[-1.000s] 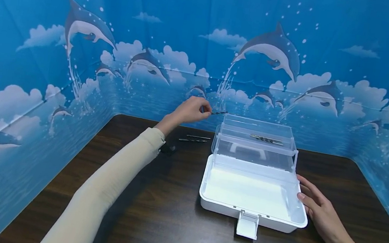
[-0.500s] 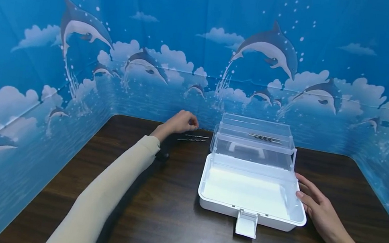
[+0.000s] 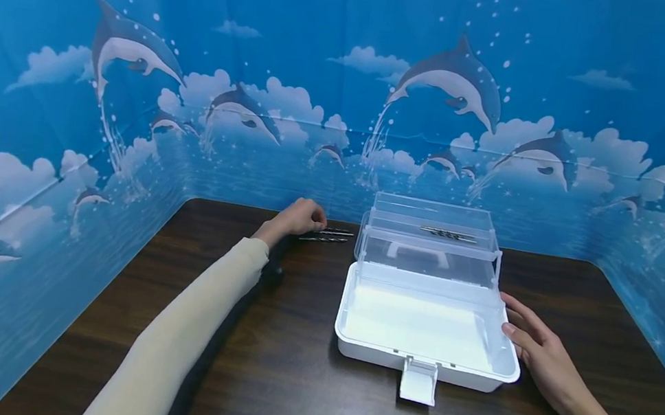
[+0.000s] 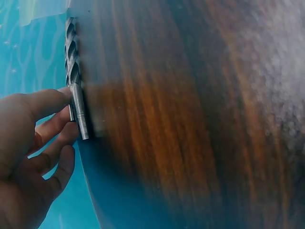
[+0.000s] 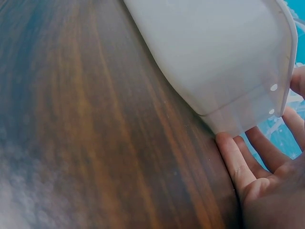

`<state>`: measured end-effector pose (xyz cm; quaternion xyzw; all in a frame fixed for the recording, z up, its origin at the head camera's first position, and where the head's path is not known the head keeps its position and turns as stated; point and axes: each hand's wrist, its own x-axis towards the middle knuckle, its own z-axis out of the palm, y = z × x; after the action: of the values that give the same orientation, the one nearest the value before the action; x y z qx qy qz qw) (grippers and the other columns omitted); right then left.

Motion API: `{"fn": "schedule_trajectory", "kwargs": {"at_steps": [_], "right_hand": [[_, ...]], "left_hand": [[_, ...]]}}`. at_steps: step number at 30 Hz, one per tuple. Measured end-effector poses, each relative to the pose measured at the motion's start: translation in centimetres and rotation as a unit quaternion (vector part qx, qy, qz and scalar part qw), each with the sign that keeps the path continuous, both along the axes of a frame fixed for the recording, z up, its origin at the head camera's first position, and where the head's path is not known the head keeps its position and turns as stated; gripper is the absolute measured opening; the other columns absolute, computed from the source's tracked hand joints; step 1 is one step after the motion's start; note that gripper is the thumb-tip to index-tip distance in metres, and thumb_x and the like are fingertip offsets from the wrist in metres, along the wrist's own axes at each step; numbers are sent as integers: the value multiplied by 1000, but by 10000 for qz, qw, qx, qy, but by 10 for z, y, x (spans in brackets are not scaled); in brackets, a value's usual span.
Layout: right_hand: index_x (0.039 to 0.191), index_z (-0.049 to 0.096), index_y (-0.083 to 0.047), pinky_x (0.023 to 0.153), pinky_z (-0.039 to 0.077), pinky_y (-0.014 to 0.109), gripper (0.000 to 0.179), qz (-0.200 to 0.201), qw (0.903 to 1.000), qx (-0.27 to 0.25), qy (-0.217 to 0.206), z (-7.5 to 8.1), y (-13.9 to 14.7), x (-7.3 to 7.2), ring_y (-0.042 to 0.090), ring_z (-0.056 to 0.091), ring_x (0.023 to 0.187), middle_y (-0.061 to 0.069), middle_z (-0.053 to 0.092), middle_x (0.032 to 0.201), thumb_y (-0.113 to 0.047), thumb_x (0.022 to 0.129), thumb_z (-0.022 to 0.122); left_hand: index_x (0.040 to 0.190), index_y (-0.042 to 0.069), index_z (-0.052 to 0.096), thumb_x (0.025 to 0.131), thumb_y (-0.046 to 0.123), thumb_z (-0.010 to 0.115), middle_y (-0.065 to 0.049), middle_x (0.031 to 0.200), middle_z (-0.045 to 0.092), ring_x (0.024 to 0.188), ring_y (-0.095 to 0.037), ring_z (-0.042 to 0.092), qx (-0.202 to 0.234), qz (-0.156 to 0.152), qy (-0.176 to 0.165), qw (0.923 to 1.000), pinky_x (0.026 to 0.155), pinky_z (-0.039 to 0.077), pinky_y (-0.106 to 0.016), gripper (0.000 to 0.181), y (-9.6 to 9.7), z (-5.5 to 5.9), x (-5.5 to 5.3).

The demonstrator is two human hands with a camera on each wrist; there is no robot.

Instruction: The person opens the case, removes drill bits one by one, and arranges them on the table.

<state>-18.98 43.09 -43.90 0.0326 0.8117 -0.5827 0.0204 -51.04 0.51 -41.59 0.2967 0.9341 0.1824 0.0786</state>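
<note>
At the back of the table, left of the box, my left hand point(image 3: 300, 217) pinches a drill bit close to the tabletop. Several drill bits point(image 3: 324, 239) lie there side by side. The left wrist view has a fluted bit with a smooth shank point(image 4: 80, 112) right by the thumb, partly covering the pinched one. My right hand point(image 3: 545, 355) holds the right side of an open white toolbox point(image 3: 367, 352), thumb over the rim and fingers on the outer wall point(image 5: 238, 100). More drill bits point(image 3: 449, 234) rest in a clear upper tray.
The toolbox's clear lid and tray point(image 3: 432, 209) stand raised at its back. A white latch point(image 3: 418, 384) hangs down at the front. A blue dolphin curtain point(image 3: 303, 38) closes off the back and sides of the dark wooden table point(image 3: 269, 366).
My left hand has moved down and left, away from the toolbox's lid, bringing its drill bit down beside the ones on the table. The right hand stays at the toolbox.
</note>
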Motion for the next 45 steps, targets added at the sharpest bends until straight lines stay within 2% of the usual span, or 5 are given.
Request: {"fn": "schedule_trajectory", "kwargs": {"at_steps": [13,23,31,36,45], "right_hand": [[145,25,-37,82,48,31,56,-37,10000,-5,9,2,-1,0,39,35,122,18,21,146,-42,95,48],[144,29,-36,84,46,29,54,-17,10000,-46,-22,5,0,-2,35,33,125,14,24,145,-41,95,50],[145,27,-36,82,47,28,55,-1,10000,-52,16,2,1,0,38,33,124,17,23,145,-41,95,49],[145,27,-36,83,47,28,54,-2,10000,-56,36,3,1,1,37,34,123,17,23,145,-40,95,49],[145,28,-36,82,47,28,54,-29,9998,-158,67,1,2,-1,33,39,120,16,25,144,-40,95,50]], "left_hand": [[95,17,70,92,20,60,4,87,62,79,-14,56,186,92,-42,9998,71,47,-31,12,-2,-7,-3],[104,13,67,94,21,56,1,93,60,84,-16,55,-65,-3,88,9999,77,45,-37,17,-3,8,7],[106,17,66,94,29,54,5,94,57,82,-13,53,-114,156,787,9967,72,46,-39,21,9,29,10],[110,19,64,95,31,52,4,100,57,89,-12,53,511,209,1592,9857,73,47,-36,23,30,54,16],[112,14,64,96,30,50,4,100,56,83,-10,52,1478,-356,2034,9672,64,45,-29,27,77,101,44]]}}
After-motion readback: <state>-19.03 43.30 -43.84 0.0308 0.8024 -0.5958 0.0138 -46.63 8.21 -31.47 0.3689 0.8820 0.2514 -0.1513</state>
